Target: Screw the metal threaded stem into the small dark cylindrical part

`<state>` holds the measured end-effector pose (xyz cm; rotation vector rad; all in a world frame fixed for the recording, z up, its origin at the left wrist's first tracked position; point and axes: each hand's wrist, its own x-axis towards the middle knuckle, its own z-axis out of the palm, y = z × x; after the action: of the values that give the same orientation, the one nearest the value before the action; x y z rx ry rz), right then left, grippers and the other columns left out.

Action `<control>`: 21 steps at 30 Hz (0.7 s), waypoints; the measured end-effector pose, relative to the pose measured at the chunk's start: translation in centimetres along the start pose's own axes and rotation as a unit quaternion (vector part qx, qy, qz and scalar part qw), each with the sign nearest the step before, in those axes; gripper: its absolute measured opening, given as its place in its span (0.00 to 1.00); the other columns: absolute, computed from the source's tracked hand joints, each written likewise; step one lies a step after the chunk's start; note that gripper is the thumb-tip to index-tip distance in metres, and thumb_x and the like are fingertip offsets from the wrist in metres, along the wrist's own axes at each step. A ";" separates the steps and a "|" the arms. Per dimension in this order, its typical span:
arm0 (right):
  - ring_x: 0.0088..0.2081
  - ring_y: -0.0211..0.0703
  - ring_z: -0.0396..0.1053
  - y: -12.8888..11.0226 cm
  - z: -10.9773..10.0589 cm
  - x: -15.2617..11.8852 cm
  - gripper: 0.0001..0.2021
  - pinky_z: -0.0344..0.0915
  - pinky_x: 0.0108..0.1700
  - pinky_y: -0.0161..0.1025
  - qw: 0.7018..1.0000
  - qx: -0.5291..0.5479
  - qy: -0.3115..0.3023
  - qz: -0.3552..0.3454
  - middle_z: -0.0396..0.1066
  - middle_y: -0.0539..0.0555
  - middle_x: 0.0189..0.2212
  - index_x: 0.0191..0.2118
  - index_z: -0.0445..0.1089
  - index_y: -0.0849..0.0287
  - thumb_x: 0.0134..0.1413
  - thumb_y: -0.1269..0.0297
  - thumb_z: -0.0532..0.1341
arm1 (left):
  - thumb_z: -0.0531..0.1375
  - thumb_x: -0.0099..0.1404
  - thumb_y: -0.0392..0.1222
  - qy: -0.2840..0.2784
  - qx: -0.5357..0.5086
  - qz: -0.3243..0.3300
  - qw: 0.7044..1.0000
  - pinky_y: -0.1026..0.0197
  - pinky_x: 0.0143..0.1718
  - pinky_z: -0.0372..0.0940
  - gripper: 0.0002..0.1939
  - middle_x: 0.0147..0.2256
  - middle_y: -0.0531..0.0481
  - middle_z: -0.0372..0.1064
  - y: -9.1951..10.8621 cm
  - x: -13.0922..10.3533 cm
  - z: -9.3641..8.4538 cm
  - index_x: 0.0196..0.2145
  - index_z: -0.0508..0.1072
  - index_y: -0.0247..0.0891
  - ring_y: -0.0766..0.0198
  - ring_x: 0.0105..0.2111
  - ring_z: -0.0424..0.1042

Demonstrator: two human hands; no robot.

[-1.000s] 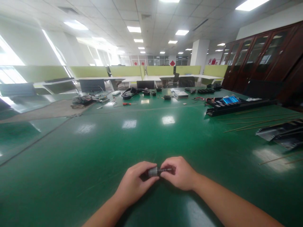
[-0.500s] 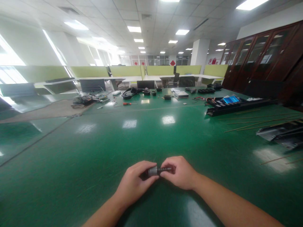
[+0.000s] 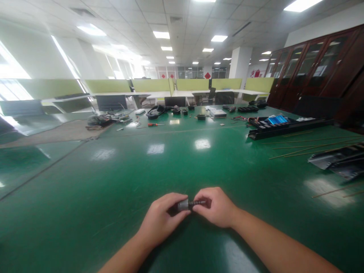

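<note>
Near the table's front edge, a small grey metal cylinder [image 3: 183,205] with a thin, dark ridged shaft [image 3: 198,203] lies sideways between my hands, the shaft pointing right. My left hand [image 3: 163,215] grips the cylinder between thumb and fingers. On the other side, my right hand [image 3: 215,207] pinches the shaft with its thumb and fingertips. The left end of the cylinder is partly hidden by my left hand. Its exact kind is too small to make out.
On the green tabletop [image 3: 136,167], a screwdriver with an orange handle [image 3: 152,124] lies toward the back. Black channel-shaped pieces [image 3: 284,129] and several thin rods [image 3: 301,151] are at the right. Electronic parts [image 3: 108,119] sit at the back left.
</note>
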<state>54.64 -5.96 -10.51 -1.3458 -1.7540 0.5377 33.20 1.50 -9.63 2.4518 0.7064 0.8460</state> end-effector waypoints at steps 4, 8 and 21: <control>0.27 0.36 0.68 -0.1 -0.1 0.0 0.03 0.60 0.30 0.32 1.000 0.004 -0.003 0.008 0.74 0.49 0.27 0.34 0.76 0.58 0.50 0.67 0.67 | 0.66 0.61 0.44 0.004 0.000 0.002 1.000 0.60 0.43 0.72 0.13 0.40 0.47 0.77 0.1 0.1 -0.1 0.45 0.77 0.42 0.58 0.40 0.76; 0.26 0.37 0.67 -0.1 0.0 0.0 0.04 0.59 0.29 0.32 1.000 0.011 -0.001 0.011 0.74 0.49 0.26 0.33 0.76 0.58 0.49 0.66 0.68 | 0.66 0.62 0.45 0.000 0.000 0.002 1.000 0.60 0.42 0.72 0.13 0.40 0.47 0.77 0.2 0.1 -0.2 0.45 0.77 0.42 0.58 0.39 0.76; 0.27 0.36 0.67 -0.2 -0.1 0.1 0.04 0.59 0.30 0.32 1.000 -0.003 0.007 0.012 0.74 0.49 0.26 0.32 0.76 0.58 0.51 0.64 0.68 | 0.67 0.61 0.44 0.001 0.007 -0.002 1.000 0.61 0.44 0.72 0.14 0.41 0.51 0.77 0.0 -0.1 -0.2 0.46 0.76 0.45 0.60 0.40 0.76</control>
<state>54.55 -5.93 -10.25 -1.3726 -1.7317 0.5357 33.02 1.54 -9.52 2.4618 0.7188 0.8453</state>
